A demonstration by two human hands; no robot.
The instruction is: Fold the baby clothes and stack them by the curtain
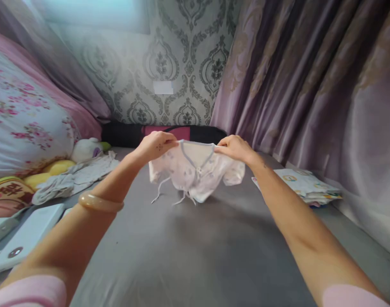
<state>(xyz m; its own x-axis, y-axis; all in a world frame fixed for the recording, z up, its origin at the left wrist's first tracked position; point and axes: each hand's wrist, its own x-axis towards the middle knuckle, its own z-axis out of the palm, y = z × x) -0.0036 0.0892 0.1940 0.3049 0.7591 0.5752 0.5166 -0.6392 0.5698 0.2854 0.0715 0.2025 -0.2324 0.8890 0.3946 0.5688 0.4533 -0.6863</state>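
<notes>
1. At far left, a large white floral cushion (31, 115) leans beside a white plush toy (86, 149); a rumpled grey cloth (76, 175) lies just in front of the toy.
2. Nearer, a flat white case (31, 236) with a dark round mark rests on the grey sheet (169, 256), partly hidden by the left forearm, which wears a pale bangle (99, 202).
3. The left hand (156, 144) pinches the garment's shoulder beside the neckline, thumb and fingers together on the fabric.
4. In the middle, the small pale printed garment (185, 168) hangs spread between both hands above the sheet, its grey-edged V-neck at the top and thin ties dangling; whether its hem or ties touch the sheet, I cannot tell.
5. Behind it, a long black-and-red bundle (167, 131) lies along the patterned wall (185, 64).
6. The right hand (236, 149) clamps the opposite shoulder the same way.
7. At right, folded printed cloths (299, 183) lie near a purple curtain (297, 98).
</notes>
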